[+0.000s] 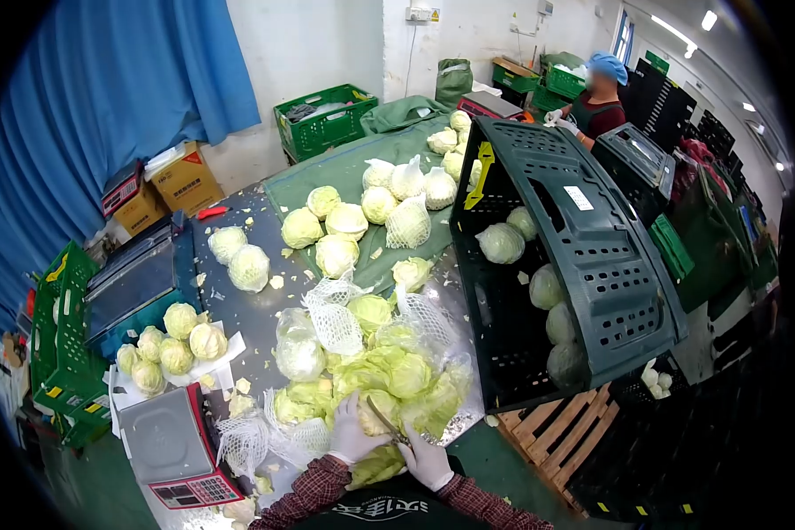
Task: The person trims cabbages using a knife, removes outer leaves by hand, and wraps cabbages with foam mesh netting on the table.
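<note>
Apron [375,496], left hand [353,435] on cabbage [374,419], crowding leaves [436,405], netting [242,442], scale [162,431]

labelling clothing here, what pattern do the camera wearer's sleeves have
The sleeves have a dark red check pattern, showing best in the head view.

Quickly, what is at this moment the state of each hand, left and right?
Left hand: against a cabbage; whether it grips cannot be told.
Right hand: closed, holding a knife.
</note>
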